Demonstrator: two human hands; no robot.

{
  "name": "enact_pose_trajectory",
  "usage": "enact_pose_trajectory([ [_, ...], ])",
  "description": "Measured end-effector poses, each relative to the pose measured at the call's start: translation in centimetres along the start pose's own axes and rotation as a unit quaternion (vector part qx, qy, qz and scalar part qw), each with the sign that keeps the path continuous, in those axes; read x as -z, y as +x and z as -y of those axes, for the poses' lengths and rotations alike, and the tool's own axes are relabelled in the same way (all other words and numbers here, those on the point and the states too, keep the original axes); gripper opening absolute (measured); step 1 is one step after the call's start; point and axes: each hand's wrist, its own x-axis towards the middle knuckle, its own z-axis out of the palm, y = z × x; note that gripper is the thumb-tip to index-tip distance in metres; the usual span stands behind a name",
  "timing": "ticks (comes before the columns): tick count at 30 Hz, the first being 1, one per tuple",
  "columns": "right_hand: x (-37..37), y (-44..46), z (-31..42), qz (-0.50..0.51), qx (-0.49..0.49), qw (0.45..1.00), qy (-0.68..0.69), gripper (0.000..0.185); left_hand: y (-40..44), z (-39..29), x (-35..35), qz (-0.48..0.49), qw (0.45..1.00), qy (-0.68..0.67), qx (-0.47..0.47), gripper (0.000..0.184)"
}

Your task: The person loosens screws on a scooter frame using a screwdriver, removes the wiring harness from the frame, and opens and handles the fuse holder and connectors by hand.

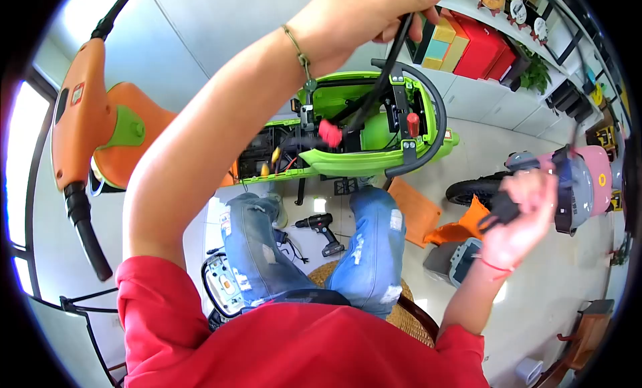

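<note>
Raised at the top of the head view, my left hand is closed on a black cable. The cable runs down over the opened green and orange scooter, near a red connector that is blurred. Off to the right, my right hand is closed around a small black piece. Motion smears it, so its kind does not show. A red-handled tool stands at the scooter's rear frame.
A cordless drill lies on the floor between my knees. Orange panels and a grey bin are at right. Beyond them stands a pink and grey scooter. An open tool case sits by my left leg.
</note>
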Motion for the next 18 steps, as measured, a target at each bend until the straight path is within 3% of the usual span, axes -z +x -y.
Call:
enact_pose_trajectory([
  [1, 0.2, -1.3, -1.5, 0.002, -0.046, 0.998, -0.046, 0.029, -1.2, 0.4, -0.2, 0.0, 0.997, -0.076, 0.031, 0.033],
  [2, 0.4, -2.6, -2.5, 0.05, -0.111, 0.989, -0.081, 0.033, -2.4, 0.7, -0.5, 0.011, 0.996, -0.086, -0.015, 0.028],
  [5, -0.3, -8.9, -5.9, 0.18, -0.318, 0.925, -0.108, 0.047, -6.2, 2.9, -3.1, -0.046, 0.981, -0.163, 0.097, 0.03],
  [9, -1.8, -13.8, -7.3, 0.251, -0.377, 0.882, -0.13, 0.05, -10.4, 5.6, -4.2, -0.04, 0.969, -0.173, 0.173, 0.03],
  [11, -2.5, -14.7, -7.6, 0.248, -0.413, 0.859, -0.174, 0.033, -12.3, 5.8, -4.2, -0.05, 0.965, -0.179, 0.184, 0.031],
  [13, -2.5, -15.4, -8.1, 0.24, -0.401, 0.868, -0.166, 0.029, -13.7, 5.5, -3.8, -0.084, 0.975, -0.137, 0.153, 0.034],
  [15, -2.8, -15.9, -8.3, 0.214, -0.353, 0.899, -0.142, 0.028, -15.7, 4.6, -2.5, -0.114, 0.966, -0.177, 0.152, 0.043],
  [18, -2.3, -15.8, -8.5, 0.159, -0.374, 0.913, -0.014, 0.025, -21.1, 4.7, -0.3, -0.148, 0.972, -0.127, 0.131, 0.042],
])
